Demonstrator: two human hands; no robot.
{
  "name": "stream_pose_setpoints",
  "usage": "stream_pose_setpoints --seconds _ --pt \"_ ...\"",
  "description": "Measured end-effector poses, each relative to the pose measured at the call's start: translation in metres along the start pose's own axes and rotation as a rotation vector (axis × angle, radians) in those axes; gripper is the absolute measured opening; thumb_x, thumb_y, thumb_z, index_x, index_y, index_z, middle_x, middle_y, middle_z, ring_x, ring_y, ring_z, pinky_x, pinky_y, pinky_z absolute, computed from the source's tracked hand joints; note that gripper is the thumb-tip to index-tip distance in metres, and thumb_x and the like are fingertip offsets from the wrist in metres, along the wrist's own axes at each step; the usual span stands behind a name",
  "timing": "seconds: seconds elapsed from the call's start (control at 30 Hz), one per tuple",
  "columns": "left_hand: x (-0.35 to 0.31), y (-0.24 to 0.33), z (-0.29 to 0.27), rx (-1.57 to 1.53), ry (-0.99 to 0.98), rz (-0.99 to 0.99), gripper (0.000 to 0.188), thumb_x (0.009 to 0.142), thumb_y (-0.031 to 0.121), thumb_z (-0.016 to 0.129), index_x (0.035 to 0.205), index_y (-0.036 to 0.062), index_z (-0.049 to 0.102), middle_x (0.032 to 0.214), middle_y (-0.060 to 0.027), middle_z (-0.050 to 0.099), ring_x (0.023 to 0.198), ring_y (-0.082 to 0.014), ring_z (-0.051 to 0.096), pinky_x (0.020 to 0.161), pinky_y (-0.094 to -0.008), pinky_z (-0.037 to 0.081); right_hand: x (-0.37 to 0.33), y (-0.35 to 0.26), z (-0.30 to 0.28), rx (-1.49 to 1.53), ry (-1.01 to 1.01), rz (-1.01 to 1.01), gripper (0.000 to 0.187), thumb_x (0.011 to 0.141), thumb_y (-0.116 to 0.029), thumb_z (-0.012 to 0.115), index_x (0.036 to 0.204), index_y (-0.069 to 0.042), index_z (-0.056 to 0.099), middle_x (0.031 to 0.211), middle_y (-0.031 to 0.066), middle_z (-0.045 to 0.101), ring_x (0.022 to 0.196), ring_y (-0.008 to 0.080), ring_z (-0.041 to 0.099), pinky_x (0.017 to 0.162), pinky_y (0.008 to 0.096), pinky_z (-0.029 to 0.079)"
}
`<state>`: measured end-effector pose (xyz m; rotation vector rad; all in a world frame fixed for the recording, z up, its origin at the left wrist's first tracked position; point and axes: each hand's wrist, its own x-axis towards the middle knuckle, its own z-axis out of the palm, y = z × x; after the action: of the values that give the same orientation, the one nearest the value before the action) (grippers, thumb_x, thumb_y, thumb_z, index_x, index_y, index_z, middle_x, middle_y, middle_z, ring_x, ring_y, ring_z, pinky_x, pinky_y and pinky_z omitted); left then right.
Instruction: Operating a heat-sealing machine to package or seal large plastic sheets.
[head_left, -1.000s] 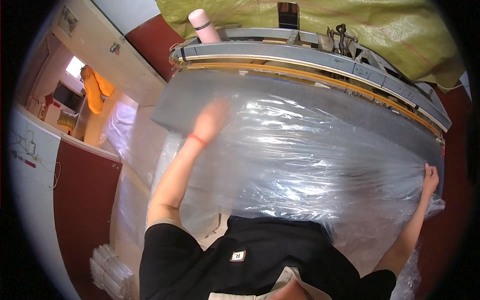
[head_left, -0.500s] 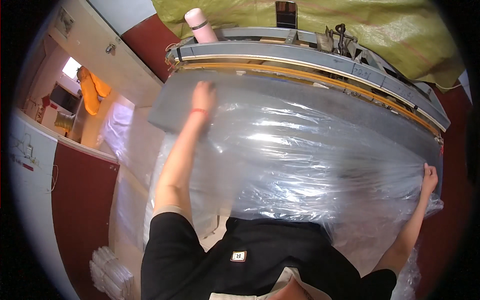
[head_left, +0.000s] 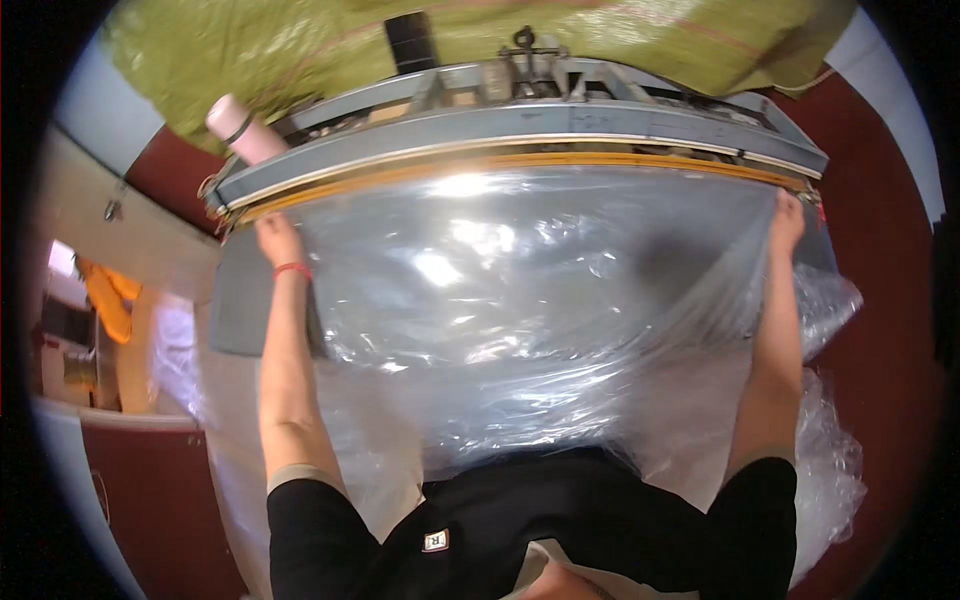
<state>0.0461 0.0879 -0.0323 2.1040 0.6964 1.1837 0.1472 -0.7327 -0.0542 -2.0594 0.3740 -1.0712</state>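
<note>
The left hand (head_left: 279, 238) and right hand (head_left: 787, 220) both clamp a clear, glossy plastic sheet (head_left: 500, 300). It drapes the flat grey worktop (head_left: 240, 300).

Worn on the head, the left of two side-by-side fisheye cameras looks down and forward: the black shirt (head_left: 590, 510) close at the lower edge, the left hand (head_left: 279, 240) and right hand (head_left: 787, 222) farther out, the metal frame (head_left: 470, 126) beyond, bowed by the lens, yellow-green tarpaulin (head_left: 650, 35) at the top.
</note>
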Motion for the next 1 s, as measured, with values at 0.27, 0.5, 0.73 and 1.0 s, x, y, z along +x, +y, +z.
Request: stream_pose_setpoints --seconds 0.27,0.5,0.73,1.0 --pt "0.03 -0.014 0.03 -0.234 -0.039 -0.083 0.019 0.078 0.018 0.052 0.066 0.003 0.05 0.061 -0.0025 0.051 0.056 -0.0116 0.047 0.054 -0.0254 0.04 0.005 -0.021 0.031 0.267 -0.019 0.057 0.025 0.075 -0.025 0.064 0.079 -0.001 0.058 0.073 0.0048 0.059 0.069 0.0126 0.054 0.068 0.0243 0.042" --pt "0.036 -0.008 0.025 -0.268 0.054 -0.197 0.02 0.079 0.017 0.046 0.074 -0.0018 0.05 0.063 -0.0057 0.053 0.055 -0.0128 0.047 0.051 -0.0243 0.04 0.01 -0.036 0.029 0.067 0.159 0.126 0.019 0.073 -0.015 0.061 0.083 0.0 0.055 0.076 0.0065 0.059 0.066 0.0133 0.054 0.063 0.0236 0.043" --pt "0.042 -0.021 0.018 -0.191 0.123 -0.25 0.019 0.079 0.015 0.042 0.076 -0.0022 0.05 0.07 -0.006 0.053 0.058 -0.0122 0.047 0.052 -0.0238 0.04 -0.001 -0.065 0.02 0.343 0.135 0.304 0.018 0.078 -0.011 0.054 0.091 0.0 0.052 0.079 0.0092 0.058 0.067 0.0148 0.055 0.063 0.0274 0.046" --pt "-0.026 0.078 -0.073 -0.574 -0.495 -0.048 0.004 0.082 0.01 0.05 0.084 0.0072 0.048 0.071 0.0021 0.044 0.06 -0.0057 0.04 0.054 -0.0197 0.034 -0.033 -0.114 -0.107 -0.159 0.134 -0.331 0.029 0.08 -0.024 0.057 0.098 -0.001 0.054 0.1 0.014 0.055 0.094 0.0258 0.051 0.083 0.0338 0.038"
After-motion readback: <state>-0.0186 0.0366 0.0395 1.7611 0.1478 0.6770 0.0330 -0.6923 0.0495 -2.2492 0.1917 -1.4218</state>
